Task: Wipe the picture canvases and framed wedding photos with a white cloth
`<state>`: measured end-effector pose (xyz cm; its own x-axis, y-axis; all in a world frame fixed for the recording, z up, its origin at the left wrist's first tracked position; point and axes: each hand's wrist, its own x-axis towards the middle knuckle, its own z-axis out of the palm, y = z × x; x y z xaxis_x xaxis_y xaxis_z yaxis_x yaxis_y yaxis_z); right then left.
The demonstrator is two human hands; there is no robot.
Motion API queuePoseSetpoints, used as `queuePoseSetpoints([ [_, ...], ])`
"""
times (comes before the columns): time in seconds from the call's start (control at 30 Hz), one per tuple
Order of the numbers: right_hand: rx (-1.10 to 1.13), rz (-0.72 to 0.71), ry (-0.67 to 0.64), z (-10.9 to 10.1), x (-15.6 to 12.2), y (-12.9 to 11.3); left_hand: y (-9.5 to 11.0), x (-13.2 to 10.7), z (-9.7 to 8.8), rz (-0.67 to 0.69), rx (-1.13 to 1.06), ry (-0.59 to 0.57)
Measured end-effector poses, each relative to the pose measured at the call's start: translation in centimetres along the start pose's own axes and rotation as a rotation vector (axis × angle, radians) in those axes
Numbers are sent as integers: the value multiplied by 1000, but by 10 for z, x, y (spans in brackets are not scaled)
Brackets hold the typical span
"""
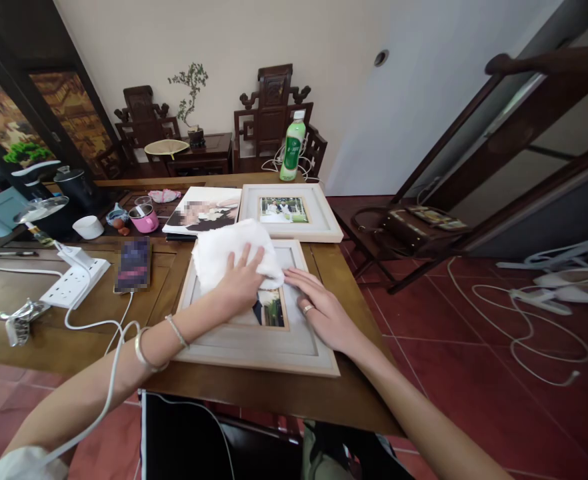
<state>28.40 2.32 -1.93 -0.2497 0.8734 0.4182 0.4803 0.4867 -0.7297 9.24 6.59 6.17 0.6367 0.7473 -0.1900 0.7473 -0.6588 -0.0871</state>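
White cloth (224,250) under left hand (241,283), atop the nearer photo frame (274,359)
Its fingers spread flat, ungripping; right hand (328,317), fingers extended, lies beside the cloth, toward the table's (357,320) right edge.

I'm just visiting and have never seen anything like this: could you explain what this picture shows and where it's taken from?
There's no machine: these are a person's bare hands, seen by a camera worn on the head, looking forward and down. The left hand lies flat on a white cloth, which partly covers a picture frame. The right hand rests on that frame's right side; neither hand grips anything. On the wooden table are also a second frame, a green bottle, a phone and a power strip.
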Motion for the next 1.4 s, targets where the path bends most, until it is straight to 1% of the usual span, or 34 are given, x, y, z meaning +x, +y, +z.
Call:
queuePoseSetpoints([
  [0.07,3,5,6,0,0,0,11,-13,0,26,-5,-7],
  [0.13,6,7,9,0,0,0,24,-32,-5,62,-17,-50],
  [0.27,20,25,9,0,0,-3,46,-76,-29,150,-60,-247],
  [0.33,23,36,3,-1,0,-5,52,-92,-41,194,-97,-295],
  [0.4,20,41,-3,-2,0,-6,55,-98,-45,217,-130,-303],
  [0.43,19,44,-3,-2,0,-6,54,-98,-44,219,-138,-294],
  [0.5,19,50,0,-1,0,-6,51,-90,-36,201,-136,-247],
  [0.57,23,59,10,-1,0,-6,43,-74,-23,164,-119,-172],
  [0.63,23,78,19,0,1,-7,34,-55,-11,112,-90,-74],
  [0.7,22,113,33,0,1,-10,26,-38,-2,74,-53,2],
  [0.77,26,157,55,0,2,-13,22,-27,1,76,-27,45],
  [0.83,40,199,79,-1,2,-16,26,-24,0,127,-13,39],
  [0.93,66,237,97,-1,2,-19,39,-30,-7,218,0,-6],
  [1.03,75,240,91,-1,2,-20,53,-44,-17,272,-20,-81],
  [1.13,46,212,78,-1,3,-19,64,-64,-28,327,-41,-148],
  [1.2,7,166,53,-2,5,-19,68,-77,-36,347,-40,-182],
  [1.3,-48,79,-23,-2,7,-18,64,-89,-43,298,-87,-247],
  [1.4,-82,-7,-63,0,8,-16,43,-87,-44,168,-117,-258],
])
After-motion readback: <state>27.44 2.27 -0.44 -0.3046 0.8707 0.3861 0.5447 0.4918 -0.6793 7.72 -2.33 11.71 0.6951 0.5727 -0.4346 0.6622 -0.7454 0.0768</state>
